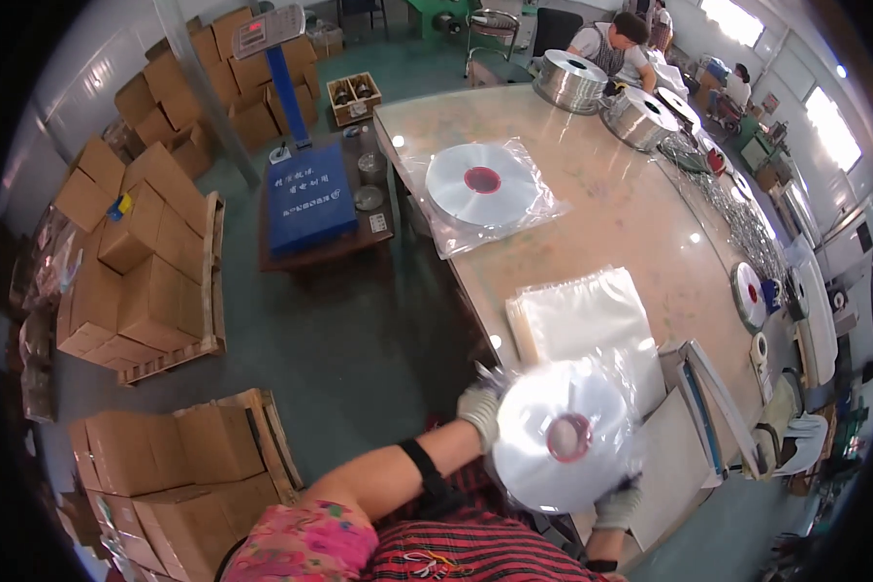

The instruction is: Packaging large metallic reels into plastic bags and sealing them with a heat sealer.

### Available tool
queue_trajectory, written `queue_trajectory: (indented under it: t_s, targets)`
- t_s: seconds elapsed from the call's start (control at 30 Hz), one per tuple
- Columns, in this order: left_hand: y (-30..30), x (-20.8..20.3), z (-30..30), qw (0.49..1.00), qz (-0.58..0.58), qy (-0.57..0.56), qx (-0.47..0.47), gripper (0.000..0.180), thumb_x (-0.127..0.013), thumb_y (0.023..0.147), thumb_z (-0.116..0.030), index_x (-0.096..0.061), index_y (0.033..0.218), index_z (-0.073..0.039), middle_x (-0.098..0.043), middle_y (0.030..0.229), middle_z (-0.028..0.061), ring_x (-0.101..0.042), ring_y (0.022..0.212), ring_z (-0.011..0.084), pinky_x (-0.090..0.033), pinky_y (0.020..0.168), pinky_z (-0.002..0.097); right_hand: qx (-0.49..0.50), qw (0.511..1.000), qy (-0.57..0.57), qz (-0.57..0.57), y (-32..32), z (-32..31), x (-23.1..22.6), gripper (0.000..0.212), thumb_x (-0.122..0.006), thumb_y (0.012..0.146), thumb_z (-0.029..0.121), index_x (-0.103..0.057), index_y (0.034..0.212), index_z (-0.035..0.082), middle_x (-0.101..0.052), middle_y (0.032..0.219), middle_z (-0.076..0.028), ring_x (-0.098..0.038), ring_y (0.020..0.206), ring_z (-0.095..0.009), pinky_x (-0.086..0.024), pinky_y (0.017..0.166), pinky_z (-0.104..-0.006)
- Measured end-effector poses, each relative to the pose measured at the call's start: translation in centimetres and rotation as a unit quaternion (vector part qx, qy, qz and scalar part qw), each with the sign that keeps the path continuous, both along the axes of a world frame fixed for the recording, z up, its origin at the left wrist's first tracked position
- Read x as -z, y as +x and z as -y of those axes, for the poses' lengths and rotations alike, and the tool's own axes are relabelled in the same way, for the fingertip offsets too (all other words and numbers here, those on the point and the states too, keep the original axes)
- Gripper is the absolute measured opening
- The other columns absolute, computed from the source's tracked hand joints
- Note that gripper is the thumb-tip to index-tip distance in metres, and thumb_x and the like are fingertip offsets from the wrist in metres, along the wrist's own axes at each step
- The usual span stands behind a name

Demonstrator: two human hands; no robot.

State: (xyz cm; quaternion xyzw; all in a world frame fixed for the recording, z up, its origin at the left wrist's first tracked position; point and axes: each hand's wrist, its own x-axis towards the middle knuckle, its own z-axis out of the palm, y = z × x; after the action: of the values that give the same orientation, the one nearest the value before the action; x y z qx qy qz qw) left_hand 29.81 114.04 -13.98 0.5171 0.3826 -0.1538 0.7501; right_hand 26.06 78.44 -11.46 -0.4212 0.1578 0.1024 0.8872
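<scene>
Bagged silver reel (pixel 533 444), held up at the near end of the surface (pixel 577 160). The gloved left hand (pixel 480 411) is clamped on its left rim, the right hand (pixel 619 504) on its lower right. Just beyond lies a stack of plastic bags (pixel 592 320); farther off, a second bagged reel (pixel 464 199).

- Nearer spool (pixel 563 480), lower centre: silvery white; core ring (pixel 584 442) red.
- Farther spool (pixel 483 209), upper centre: silvery white; red centre.
- Gloves (pixel 478 412), lower centre: off-white.
- Garment (pixel 485 548), bottom centre: red-and-black stripes.
- Sleeve (pixel 310 538), bottom, left of centre: pink, multicoloured floral.
- Scale platform (pixel 310 204), upper left: blue, white lettering.
- Cartons (pixel 165 301), left: brown.
</scene>
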Motion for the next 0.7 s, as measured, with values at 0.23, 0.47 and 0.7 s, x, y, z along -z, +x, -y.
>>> queue_trajectory:
  t_s: [0.23, 0.47, 0.7]
  targets:
    - [7.0, 3.5, -22.9, 0.982, 0.109, -0.086, -0.128, 0.033, -0.041, 0.093, -0.034, -0.059, 0.103, -0.008, -0.065, 0.098, 0.0089, -0.063, 0.082, 0.0235, -0.053, 0.073, 0.0386, 0.109, 0.986, 0.1, -0.081, 13.8, -22.2, -2.9, 0.022, -0.042, 0.095, 0.024, -0.057, 0.092, 0.008, -0.054, 0.064, 0.002, -0.05, 0.057, -0.014, -0.045, 0.055, -0.0265]
    - [21.5, -7.4, -33.1, 0.931, 0.079, -0.244, -0.261, 0.032, -0.042, 0.093, -0.035, -0.059, 0.103, -0.01, -0.063, 0.1, 0.0061, -0.059, 0.093, 0.0198, -0.051, 0.078, 0.0331, 0.186, 0.972, 0.071, -0.126, 28.3, -38.5, -10.0, 0.028, -0.042, 0.095, 0.034, -0.052, 0.079, 0.013, -0.05, 0.061, 0.002, -0.048, 0.055, -0.015, -0.046, 0.055, -0.0291]
    - [31.4, -4.7, -39.4, 0.898, -0.021, -0.254, -0.359, 0.017, -0.044, 0.095, -0.024, -0.055, 0.102, -0.013, -0.064, 0.091, 0.0019, -0.063, 0.076, 0.0192, -0.053, 0.073, 0.0391, 0.227, 0.96, 0.013, -0.165, 41.3, -42.4, -4.3, 0.032, -0.052, 0.09, 0.041, -0.05, 0.071, 0.015, -0.042, 0.049, 0.004, -0.038, 0.04, -0.009, -0.037, 0.038, -0.0238]
